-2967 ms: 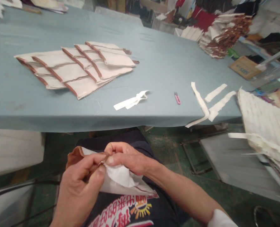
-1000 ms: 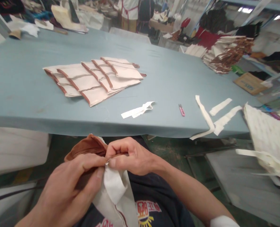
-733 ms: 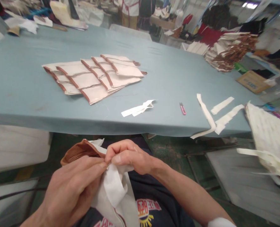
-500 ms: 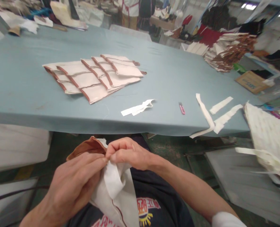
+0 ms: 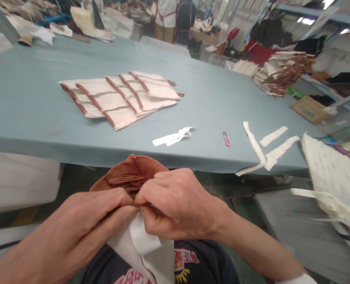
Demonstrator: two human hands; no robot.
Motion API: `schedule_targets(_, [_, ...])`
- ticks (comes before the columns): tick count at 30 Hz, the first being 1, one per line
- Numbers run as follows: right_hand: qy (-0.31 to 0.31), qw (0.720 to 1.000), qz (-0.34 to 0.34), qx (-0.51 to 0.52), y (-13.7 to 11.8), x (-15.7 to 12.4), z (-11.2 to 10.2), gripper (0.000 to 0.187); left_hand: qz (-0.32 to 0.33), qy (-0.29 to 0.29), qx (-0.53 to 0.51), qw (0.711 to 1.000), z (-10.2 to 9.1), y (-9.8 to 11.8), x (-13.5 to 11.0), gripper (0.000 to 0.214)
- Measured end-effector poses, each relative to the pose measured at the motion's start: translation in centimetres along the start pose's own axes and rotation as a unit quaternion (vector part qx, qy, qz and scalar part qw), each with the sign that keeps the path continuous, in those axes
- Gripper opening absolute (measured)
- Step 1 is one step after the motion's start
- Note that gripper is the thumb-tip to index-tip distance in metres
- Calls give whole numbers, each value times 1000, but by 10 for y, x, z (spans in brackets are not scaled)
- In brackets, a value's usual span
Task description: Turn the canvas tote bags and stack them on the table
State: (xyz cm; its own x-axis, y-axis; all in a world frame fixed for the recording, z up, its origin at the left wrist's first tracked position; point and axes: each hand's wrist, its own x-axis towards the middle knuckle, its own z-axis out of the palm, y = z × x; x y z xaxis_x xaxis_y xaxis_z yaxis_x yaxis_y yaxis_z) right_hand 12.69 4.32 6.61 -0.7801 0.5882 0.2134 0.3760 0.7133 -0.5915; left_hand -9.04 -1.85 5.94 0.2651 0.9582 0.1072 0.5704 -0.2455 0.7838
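Observation:
A cream fabric pouch (image 5: 160, 256) with a brown lining (image 5: 127, 169) hangs between my hands in front of my chest. Its brown mouth spreads open above my fingers, and gathered brown folds show inside. My left hand (image 5: 103, 217) pinches the pouch's edge between thumb and forefinger. Right against it, my right hand (image 5: 177, 205) pinches the same edge, fingertips nearly touching the left ones. Below the pinched spot a white strip (image 5: 143, 236) lies over the cream cloth. The exact part under my fingertips is hidden.
On the blue-green table (image 5: 83, 148) lie overlapping cream pouches (image 5: 115, 98) with brown edges. Nearer are white strips (image 5: 173, 137), pink thread snips (image 5: 226, 139) and more cream strips (image 5: 253, 144). A fabric stack (image 5: 284, 73) and cardboard box (image 5: 309, 109) stand at right. Another person (image 5: 165, 17) stands beyond.
The pouch's brown mouth has risen and spread wider into view. My right hand has turned, knuckles up, and both hands keep pinching the edge. The view has shifted slightly.

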Motion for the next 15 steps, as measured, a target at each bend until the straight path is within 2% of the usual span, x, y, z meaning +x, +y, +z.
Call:
schedule_targets(2, [-16, 999, -3, -30, -3, -5, -1, 22, 87, -64, 37, 993, -4, -14, 1, 42])
schedule_targets(3, [-31, 999, -5, -40, -3, -7, -2, 24, 130, -70, 57, 987, -4, -21, 1, 37])
schedule_targets(5, [-69, 996, 1, -54, -5, -11, -4, 23, 174, -64, 84, 979, -2, -32, -1, 33])
schedule_targets(7, [-117, 991, 18, -61, -6, -13, -8, 20, 169, -71, 87, 979, 2, -37, -3, 34])
schedule_targets(10, [-179, 982, 28, -60, -10, -14, -13, 12, 168, -98, 65, 979, 4, -32, -2, 34])
schedule_targets(15, [-182, 978, 11, -98, -15, -12, -15, 6, 195, -35, 108, 974, 6, -15, 4, 33])
